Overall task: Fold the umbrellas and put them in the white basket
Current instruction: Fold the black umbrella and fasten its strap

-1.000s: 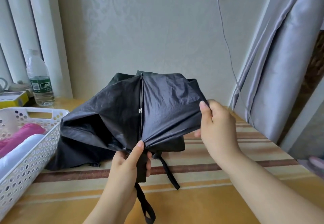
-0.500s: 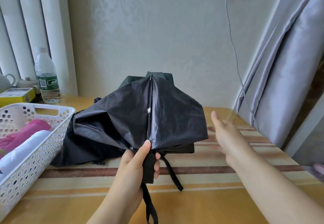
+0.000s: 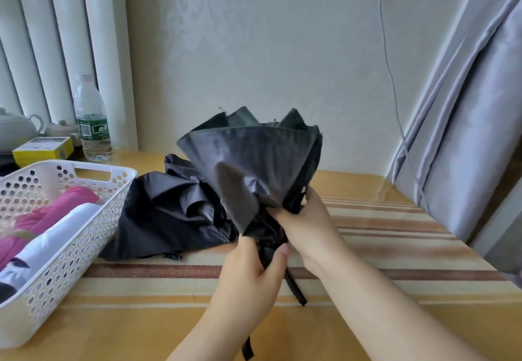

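Here the black umbrella is held up above the bench, its canopy fanned upward and gathered toward the bottom. The left hand is curled round the bunched fabric at the base, thumb up along it; the right hand pinches folds of the canopy just beside it on the right. A black strap hangs below the hands. Behind, a second dark umbrella lies crumpled on the bench, touching the white basket at left, which holds a pink umbrella and a white one. A water bottle stands behind the basket.
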`<action>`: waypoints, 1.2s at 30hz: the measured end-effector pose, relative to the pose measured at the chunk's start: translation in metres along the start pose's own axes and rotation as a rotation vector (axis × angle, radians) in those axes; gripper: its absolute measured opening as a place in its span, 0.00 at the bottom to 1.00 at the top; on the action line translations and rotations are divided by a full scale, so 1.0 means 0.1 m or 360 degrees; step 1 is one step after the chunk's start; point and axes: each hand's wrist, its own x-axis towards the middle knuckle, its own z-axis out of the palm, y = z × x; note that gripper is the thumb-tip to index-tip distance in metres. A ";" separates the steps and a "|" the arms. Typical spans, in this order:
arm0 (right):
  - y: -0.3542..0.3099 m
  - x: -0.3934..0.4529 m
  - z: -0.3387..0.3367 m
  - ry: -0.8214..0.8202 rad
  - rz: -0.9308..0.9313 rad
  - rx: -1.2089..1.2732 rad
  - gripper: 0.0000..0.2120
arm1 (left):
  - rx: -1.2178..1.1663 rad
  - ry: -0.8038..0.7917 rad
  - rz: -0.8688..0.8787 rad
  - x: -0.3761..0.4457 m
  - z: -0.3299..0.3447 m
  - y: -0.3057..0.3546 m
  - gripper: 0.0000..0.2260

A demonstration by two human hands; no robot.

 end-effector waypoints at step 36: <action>-0.53 0.20 -1.37 -0.1056 -0.0019 -0.0235 0.10 | -0.1004 -0.0294 -0.0633 0.08 -0.17 0.02 0.15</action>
